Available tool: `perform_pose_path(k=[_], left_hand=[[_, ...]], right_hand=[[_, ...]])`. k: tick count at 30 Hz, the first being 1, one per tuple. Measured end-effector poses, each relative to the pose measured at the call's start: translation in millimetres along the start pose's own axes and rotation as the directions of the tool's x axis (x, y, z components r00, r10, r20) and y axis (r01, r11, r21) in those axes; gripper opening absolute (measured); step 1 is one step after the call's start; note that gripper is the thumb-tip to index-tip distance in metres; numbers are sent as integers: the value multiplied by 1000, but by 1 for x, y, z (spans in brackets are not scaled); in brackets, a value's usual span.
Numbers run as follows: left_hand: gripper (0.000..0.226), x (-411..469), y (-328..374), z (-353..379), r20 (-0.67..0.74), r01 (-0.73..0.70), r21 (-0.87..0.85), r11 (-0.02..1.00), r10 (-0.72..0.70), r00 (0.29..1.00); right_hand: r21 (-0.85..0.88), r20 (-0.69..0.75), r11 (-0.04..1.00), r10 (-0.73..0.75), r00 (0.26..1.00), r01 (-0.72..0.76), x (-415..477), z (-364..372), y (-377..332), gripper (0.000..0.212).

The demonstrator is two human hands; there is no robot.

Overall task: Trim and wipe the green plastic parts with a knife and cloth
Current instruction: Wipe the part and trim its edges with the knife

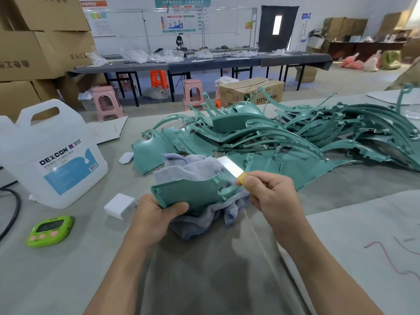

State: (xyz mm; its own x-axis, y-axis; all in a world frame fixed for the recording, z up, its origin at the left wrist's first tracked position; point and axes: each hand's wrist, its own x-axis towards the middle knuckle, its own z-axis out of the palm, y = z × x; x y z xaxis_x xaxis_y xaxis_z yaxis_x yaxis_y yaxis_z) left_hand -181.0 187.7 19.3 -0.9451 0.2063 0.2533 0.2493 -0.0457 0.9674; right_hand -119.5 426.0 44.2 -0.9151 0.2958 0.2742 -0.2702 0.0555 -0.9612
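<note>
Gripping curved green plastic part (193, 193) over crumpled grey cloth (197, 223) with left hand (156, 212); pinching flat yellow-taped steel knife (230, 165) with right hand (272, 194).

White DEXCON jug (45, 153), green timer (49, 231), small white box (120, 206), pink stool (106, 102)

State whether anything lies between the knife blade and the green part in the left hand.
Nothing visible: the knife sits at the edge of the green part; the cloth lies behind and under it.
</note>
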Motion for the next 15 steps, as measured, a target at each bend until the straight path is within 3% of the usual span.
perform_pose_path(k=[4,6,8,10,13,15], left_hand=[[34,-2,3,1,5,-6,-13,1000,6,1000],[35,-2,4,1,-2,-6,-9,1000,6,1000],[36,-2,5,1,5,-3,-3,1000,3,1000],[37,-2,4,1,10,1,-5,1000,-1,1000],[35,-3,4,0,2,-8,19,1000,8,1000],[30,-3,4,-1,2,-3,7,1000,3,1000]], right_hand=[[-331,-92,943,15,996,-45,2,-3,2,31],[-211,-82,976,29,996,-46,0,-5,0,36],[-103,18,994,29,999,-27,-4,-2,-4,27],[-184,83,983,11,996,4,-6,2,-5,28],[-422,-27,906,-41,999,26,-2,-4,-1,35],[-310,-41,949,-70,997,54,-4,-8,-3,31]])
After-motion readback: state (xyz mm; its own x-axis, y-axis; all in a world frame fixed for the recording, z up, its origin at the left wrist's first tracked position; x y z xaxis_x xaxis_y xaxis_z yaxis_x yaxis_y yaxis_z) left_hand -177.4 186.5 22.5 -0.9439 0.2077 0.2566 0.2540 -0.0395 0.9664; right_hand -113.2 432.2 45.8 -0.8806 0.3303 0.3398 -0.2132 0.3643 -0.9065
